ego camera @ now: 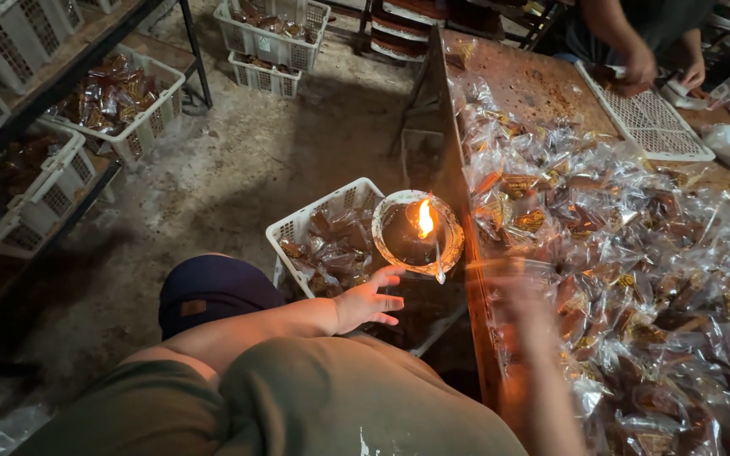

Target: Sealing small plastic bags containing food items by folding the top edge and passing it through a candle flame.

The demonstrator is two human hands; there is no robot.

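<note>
My left hand (369, 300) is open with fingers spread, hovering just below a round oil lamp (418, 233) that burns with a small flame. It holds nothing. My right hand (513, 291) is blurred with motion at the near left edge of the table (542, 89), over a heap of clear plastic packets of brown sweets (635, 253). Whether it holds a packet cannot be made out. A white plastic basket (327, 236) with wrapped packets stands on the floor beside the lamp, left of the table.
Another person's hands (640, 67) work at the table's far end beside a flat white mesh tray (648, 118). White baskets of packets fill a shelf at the left (111, 97) and stand on the concrete floor at the back (272, 34).
</note>
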